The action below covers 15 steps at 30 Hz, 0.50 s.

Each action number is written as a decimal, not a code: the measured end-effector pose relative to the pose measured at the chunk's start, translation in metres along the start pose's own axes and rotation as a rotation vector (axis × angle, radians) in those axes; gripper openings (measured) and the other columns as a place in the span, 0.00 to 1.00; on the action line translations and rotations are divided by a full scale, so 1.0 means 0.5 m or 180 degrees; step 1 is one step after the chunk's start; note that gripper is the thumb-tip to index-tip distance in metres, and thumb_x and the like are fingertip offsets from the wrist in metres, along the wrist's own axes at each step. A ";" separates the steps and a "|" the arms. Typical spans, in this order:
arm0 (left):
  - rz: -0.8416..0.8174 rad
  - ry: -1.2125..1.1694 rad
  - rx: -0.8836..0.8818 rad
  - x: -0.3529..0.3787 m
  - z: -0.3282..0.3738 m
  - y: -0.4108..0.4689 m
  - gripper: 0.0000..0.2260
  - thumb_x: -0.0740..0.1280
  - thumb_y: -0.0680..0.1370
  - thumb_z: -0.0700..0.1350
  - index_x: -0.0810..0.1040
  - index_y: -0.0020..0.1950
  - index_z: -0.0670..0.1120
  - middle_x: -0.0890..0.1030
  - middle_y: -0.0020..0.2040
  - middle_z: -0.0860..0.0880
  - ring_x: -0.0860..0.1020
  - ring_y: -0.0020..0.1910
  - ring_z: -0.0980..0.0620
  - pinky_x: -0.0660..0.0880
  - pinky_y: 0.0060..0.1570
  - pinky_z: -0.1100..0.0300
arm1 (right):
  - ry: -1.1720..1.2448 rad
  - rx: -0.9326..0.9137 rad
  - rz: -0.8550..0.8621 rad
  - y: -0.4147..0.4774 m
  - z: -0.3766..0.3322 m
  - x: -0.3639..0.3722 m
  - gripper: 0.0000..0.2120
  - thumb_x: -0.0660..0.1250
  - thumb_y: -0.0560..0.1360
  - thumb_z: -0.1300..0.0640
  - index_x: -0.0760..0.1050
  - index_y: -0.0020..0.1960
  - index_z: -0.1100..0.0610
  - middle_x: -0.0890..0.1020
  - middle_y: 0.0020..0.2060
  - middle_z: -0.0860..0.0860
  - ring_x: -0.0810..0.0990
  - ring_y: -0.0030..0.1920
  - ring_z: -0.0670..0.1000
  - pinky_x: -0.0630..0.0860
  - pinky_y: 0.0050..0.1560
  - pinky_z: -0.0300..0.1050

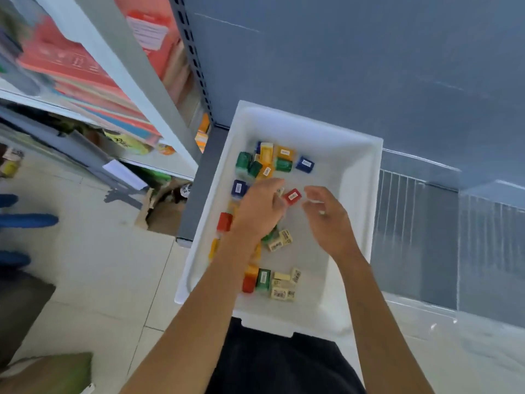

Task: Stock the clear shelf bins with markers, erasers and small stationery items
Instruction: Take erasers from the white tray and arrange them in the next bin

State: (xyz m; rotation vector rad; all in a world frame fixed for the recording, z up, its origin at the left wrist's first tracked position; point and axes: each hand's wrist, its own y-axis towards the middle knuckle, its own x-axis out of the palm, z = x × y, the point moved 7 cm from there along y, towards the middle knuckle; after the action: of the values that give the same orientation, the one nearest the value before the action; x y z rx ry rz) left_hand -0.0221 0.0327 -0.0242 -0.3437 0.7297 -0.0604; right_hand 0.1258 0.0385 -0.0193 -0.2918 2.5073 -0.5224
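Note:
A white plastic bin sits in front of me against a grey shelf. It holds several small wrapped blocks in green, yellow, blue, red and cream, most with barcode labels. My left hand hovers low over the middle of the pile, its fingers curled downward near a cream block; whether they grip anything is hidden. My right hand is beside it, fingers loosely curled with nothing seen in them. A red block lies between the two hands. More cream blocks cluster at the bin's near end.
Grey metal shelving stands to the left, stacked with red and coloured packs. An open cardboard box sits on the tiled floor below it. Clear ribbed bins line the shelf on the right. Someone's blue shoes are at the far left.

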 end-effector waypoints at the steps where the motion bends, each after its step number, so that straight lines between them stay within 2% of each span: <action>1: -0.0018 0.0150 -0.0023 0.002 0.002 0.021 0.17 0.62 0.82 0.40 0.73 0.71 0.45 0.78 0.63 0.47 0.76 0.61 0.52 0.71 0.65 0.56 | 0.0010 0.0038 0.0081 0.004 0.002 0.003 0.12 0.62 0.81 0.58 0.74 0.64 0.53 0.76 0.59 0.45 0.76 0.54 0.45 0.66 0.43 0.18; 5: -0.0118 0.1333 0.0137 0.019 -0.003 0.062 0.17 0.65 0.80 0.50 0.74 0.68 0.51 0.76 0.63 0.52 0.68 0.64 0.48 0.61 0.61 0.51 | 0.0124 0.0319 0.0324 -0.013 0.029 0.016 0.12 0.62 0.81 0.59 0.74 0.65 0.54 0.77 0.59 0.47 0.76 0.53 0.45 0.68 0.44 0.20; 10: -0.0373 0.1679 0.0256 0.033 -0.024 0.085 0.21 0.67 0.78 0.59 0.74 0.69 0.56 0.71 0.67 0.53 0.65 0.66 0.45 0.57 0.67 0.47 | 0.0368 0.0502 0.0459 -0.012 0.045 0.021 0.12 0.62 0.81 0.58 0.74 0.64 0.53 0.77 0.58 0.46 0.76 0.53 0.45 0.69 0.44 0.21; 15: -0.0527 0.1962 0.0194 0.037 -0.026 0.088 0.21 0.67 0.77 0.62 0.74 0.69 0.59 0.71 0.67 0.54 0.64 0.64 0.46 0.57 0.65 0.48 | 0.0542 0.0448 0.0218 0.011 0.049 0.033 0.10 0.61 0.81 0.58 0.75 0.61 0.53 0.78 0.55 0.45 0.76 0.49 0.39 0.70 0.46 0.23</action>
State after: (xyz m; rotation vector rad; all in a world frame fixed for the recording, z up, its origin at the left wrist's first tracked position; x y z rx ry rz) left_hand -0.0197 0.0671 -0.0596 -0.3281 1.3045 -0.3559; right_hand 0.1255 0.0310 -0.0481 -0.1112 2.6166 -0.7189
